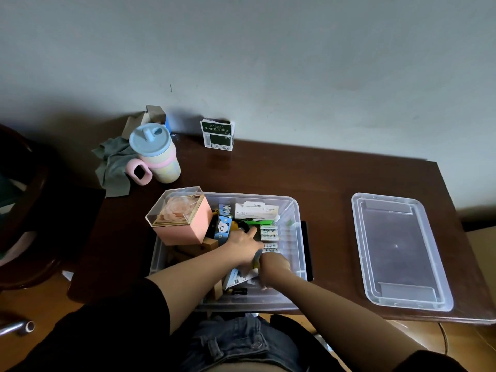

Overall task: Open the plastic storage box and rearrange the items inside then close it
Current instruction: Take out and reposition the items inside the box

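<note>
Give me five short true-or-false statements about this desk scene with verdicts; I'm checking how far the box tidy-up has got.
1. The clear lid lies on the desk to the right of the storage box. True.
2. Both hands are outside the box. False: the left hand and right hand both reach inside it.
3. The pink flower box sticks up above the storage box's rim at its far left corner. True.
4. The cup with the blue lid stands inside the storage box. False: it stands on the desk behind the box, beside a grey cloth.
5. The green and white carton lies flat on the lid. False: it stands upright near the wall.
</note>
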A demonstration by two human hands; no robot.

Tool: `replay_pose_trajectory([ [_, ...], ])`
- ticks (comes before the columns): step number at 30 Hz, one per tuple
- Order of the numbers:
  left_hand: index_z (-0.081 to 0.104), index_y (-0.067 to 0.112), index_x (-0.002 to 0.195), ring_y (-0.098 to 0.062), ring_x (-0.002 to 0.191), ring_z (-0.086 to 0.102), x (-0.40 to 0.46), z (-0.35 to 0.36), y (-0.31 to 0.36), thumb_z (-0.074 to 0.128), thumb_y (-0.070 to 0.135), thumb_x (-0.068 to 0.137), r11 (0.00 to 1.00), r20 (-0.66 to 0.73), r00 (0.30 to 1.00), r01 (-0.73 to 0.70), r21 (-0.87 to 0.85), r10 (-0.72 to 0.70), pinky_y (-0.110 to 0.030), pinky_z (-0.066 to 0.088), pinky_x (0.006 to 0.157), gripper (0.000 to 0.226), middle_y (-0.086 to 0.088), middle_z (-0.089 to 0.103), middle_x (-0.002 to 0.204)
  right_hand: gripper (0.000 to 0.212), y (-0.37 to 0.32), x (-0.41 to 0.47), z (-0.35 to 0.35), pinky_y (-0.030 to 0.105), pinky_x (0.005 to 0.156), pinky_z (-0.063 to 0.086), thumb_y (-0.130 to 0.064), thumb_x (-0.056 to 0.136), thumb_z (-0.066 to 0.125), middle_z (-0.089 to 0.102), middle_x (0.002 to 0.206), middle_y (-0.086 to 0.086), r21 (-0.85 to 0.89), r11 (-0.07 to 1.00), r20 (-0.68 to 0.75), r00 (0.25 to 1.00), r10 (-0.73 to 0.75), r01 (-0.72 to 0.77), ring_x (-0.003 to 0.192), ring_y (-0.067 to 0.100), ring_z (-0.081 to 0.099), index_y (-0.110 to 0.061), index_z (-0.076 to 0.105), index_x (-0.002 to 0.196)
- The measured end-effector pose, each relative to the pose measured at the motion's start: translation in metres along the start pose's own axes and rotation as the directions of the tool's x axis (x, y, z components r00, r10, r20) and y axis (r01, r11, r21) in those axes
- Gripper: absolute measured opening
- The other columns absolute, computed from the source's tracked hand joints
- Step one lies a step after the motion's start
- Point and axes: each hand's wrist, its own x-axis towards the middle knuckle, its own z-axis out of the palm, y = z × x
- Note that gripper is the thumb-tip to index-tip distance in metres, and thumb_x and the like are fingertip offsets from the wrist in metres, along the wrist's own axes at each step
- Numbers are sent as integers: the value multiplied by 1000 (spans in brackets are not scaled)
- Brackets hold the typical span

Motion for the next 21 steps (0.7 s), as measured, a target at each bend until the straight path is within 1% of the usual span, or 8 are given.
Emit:
replay_pose_trajectory([
  [1, 42, 26, 134, -35, 114, 51, 0, 0, -1, 79, 36, 71, 1000, -2, 1000, -3, -6, 3, -33, 44, 80, 73, -13, 24, 144, 28, 2, 0, -2, 34, 81, 52, -15, 86, 64, 64, 111, 8, -61, 998, -21, 1000, -10, 9, 108, 26, 61, -6, 63, 112],
  [3, 42, 26, 133, -34, 114, 50, 1, 2, -3, 79, 35, 72, 1000, -10, 1000, -6, -19, 6, -34, 42, 78, 72, -12, 25, 143, 25, 4, 2, -5, 34, 83, 52, -6, 90, 54, 63, 116, 7, -180, 983, -69, 997, -41, 28, 109, 26, 61, -7, 62, 114],
  [5, 41, 26, 135, -34, 113, 49, 1, 4, -3, 78, 36, 72, 999, -19, 1000, -14, -33, 13, -35, 42, 80, 74, -12, 25, 141, 28, 5, 4, -7, 32, 82, 51, 0, 91, 47, 62, 117, 8, -228, 973, -136, 988, -71, 38, 109, 26, 61, -6, 61, 114],
  [8, 36, 27, 141, -35, 115, 47, 1, 5, -4, 77, 38, 73, 999, -16, 1000, -15, -43, 15, -36, 43, 85, 80, -12, 22, 144, 30, 5, 9, -9, 31, 83, 51, 3, 93, 44, 60, 120, 9, -227, 974, -226, 972, -72, 19, 111, 26, 60, -5, 57, 119],
  [10, 35, 26, 142, -35, 118, 45, 1, 4, -5, 74, 39, 76, 999, -5, 1000, -20, -46, 19, -38, 43, 89, 78, -12, 19, 147, 30, 5, 11, -9, 32, 83, 51, 4, 93, 43, 60, 120, 10, -209, 978, -259, 963, -72, 17, 111, 27, 60, -4, 54, 121],
  [15, 45, 19, 138, -35, 119, 45, 0, -2, -8, 68, 36, 84, 998, 56, 998, -36, -60, 39, -39, 44, 91, 61, -12, 17, 151, 28, 7, 14, -10, 34, 84, 49, 3, 92, 45, 63, 117, 10, -165, 984, -266, 959, -102, 59, 110, 29, 60, -6, 57, 115],
  [18, 47, 18, 137, -34, 118, 48, 0, -6, -10, 66, 34, 86, 997, 100, 994, -45, -62, 51, -39, 47, 91, 57, -12, 14, 153, 29, 6, 17, -12, 33, 85, 49, 1, 92, 45, 64, 117, 10, -114, 993, -259, 964, -59, 31, 111, 29, 60, -7, 60, 115],
  [21, 47, 18, 138, -32, 116, 49, -1, -10, -12, 66, 36, 87, 997, 112, 992, -60, -55, 66, -37, 46, 86, 57, -11, 18, 150, 27, 4, 18, -12, 33, 82, 50, -1, 92, 45, 64, 116, 11, -33, 999, -264, 965, -8, -1, 109, 29, 61, -7, 58, 115],
])
